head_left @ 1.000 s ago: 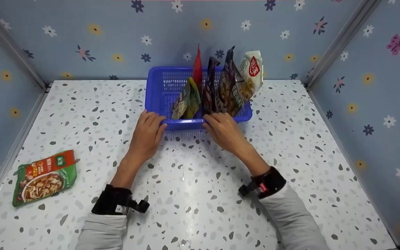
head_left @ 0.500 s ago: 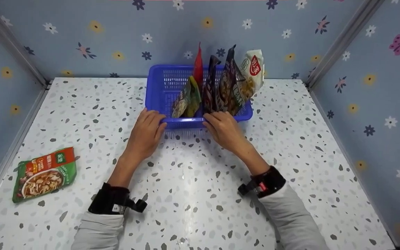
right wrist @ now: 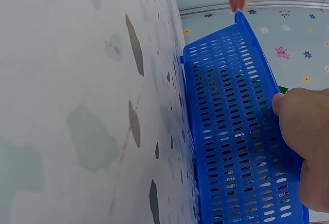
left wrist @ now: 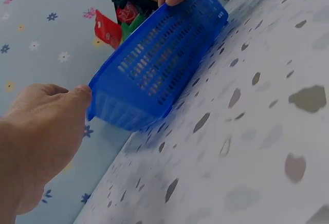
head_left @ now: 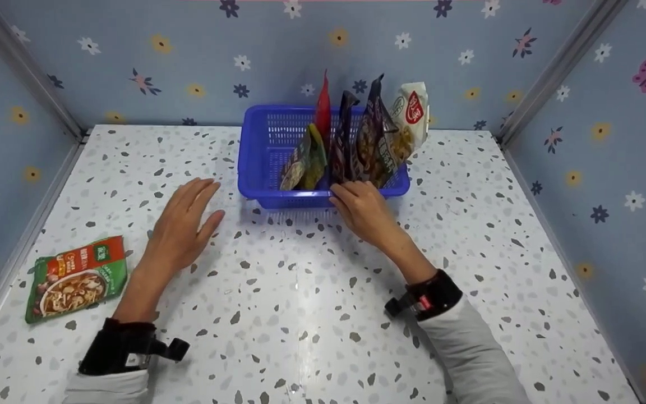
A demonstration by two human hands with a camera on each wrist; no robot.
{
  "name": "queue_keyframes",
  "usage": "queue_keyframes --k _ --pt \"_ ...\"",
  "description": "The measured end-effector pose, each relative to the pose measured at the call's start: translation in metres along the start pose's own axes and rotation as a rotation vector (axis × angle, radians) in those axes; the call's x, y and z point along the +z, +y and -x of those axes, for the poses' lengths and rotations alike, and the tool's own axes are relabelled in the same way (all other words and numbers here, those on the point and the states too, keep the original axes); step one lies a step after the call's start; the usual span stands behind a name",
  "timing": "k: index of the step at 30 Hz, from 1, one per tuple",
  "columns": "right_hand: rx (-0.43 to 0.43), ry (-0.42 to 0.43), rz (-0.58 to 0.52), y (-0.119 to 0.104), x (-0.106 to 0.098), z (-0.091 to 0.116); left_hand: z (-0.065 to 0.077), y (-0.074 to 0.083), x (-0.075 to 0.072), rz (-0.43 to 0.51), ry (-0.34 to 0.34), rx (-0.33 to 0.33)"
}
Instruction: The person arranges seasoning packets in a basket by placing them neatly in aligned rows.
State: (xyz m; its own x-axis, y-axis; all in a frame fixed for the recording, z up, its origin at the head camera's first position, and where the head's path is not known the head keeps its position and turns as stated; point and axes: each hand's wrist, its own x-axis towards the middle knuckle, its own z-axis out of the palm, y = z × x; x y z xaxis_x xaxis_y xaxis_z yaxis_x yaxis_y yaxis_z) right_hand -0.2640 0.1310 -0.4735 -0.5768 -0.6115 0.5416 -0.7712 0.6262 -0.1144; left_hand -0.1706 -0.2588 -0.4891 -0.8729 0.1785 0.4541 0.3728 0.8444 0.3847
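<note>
A blue plastic basket (head_left: 295, 200) with slotted walls stands against the back wall. Upright inside it are a green-yellow food packet (head_left: 307, 160), a red packet (head_left: 323, 109), dark packets (head_left: 368, 134) and a white packet (head_left: 413, 120). My right hand (head_left: 365, 213) grips the basket's front rim, fingers over the edge and thumb outside. To the left of the basket, my left hand (head_left: 180, 224) holds nothing, its fingers extended and thumb apart. A green-and-red food packet (head_left: 79, 278) with a noodle picture lies flat on the table, to the left of that hand.
The speckled white table (head_left: 300, 314) is enclosed by flower-printed panels at the back (head_left: 188, 50) and both sides. Metal corner posts (head_left: 558, 73) join the panels. Each wrist wears a black camera strap (head_left: 115, 345).
My left hand has let go of the basket's left front rim and moved left and toward me, fingers straightening. My right hand keeps its grip, and the basket has barely moved.
</note>
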Motion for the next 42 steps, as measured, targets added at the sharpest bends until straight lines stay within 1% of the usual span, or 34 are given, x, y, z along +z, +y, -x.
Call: queue_keyframes --k 4,8,12,16,19,22,24,26,29,32,36,39,42 --pt "0.002 -0.001 -0.006 0.002 0.000 0.001 0.016 -0.021 -0.021 -0.001 0.000 -0.055" --pt "0.012 -0.007 -0.006 0.001 -0.001 0.000 0.032 -0.042 -0.040 0.025 -0.011 -0.108" --pt "0.017 -0.027 -0.014 0.000 -0.002 -0.001 0.050 -0.064 -0.057 0.027 -0.066 -0.184" --pt "0.018 -0.031 -0.021 0.000 -0.001 0.000 0.069 -0.087 -0.071 0.016 -0.106 -0.224" --pt "0.016 -0.024 -0.020 0.000 -0.001 0.000 0.082 -0.102 -0.082 0.012 -0.156 -0.263" --pt "0.009 -0.014 -0.021 0.000 0.000 0.000 0.091 -0.115 -0.091 -0.020 -0.258 -0.339" --pt "0.004 -0.010 -0.022 0.001 0.000 0.000 0.096 -0.122 -0.096 -0.040 -0.315 -0.371" --pt "0.002 -0.007 -0.023 0.001 0.000 0.000 0.099 -0.128 -0.099 -0.053 -0.365 -0.400" --pt "0.003 -0.008 -0.017 0.000 -0.001 0.000 0.103 -0.134 -0.101 -0.060 -0.403 -0.419" --pt "0.004 -0.009 -0.013 0.000 0.000 0.000 0.106 -0.133 -0.102 -0.070 -0.411 -0.425" --pt "0.003 0.002 -0.009 0.001 0.002 0.000 0.106 -0.133 -0.103 -0.063 -0.418 -0.451" --pt "-0.002 0.011 -0.012 0.001 0.002 0.001 0.107 -0.137 -0.104 -0.049 -0.428 -0.483" --pt "-0.003 0.018 -0.014 0.001 0.001 0.001 0.108 -0.140 -0.103 -0.054 -0.417 -0.491"
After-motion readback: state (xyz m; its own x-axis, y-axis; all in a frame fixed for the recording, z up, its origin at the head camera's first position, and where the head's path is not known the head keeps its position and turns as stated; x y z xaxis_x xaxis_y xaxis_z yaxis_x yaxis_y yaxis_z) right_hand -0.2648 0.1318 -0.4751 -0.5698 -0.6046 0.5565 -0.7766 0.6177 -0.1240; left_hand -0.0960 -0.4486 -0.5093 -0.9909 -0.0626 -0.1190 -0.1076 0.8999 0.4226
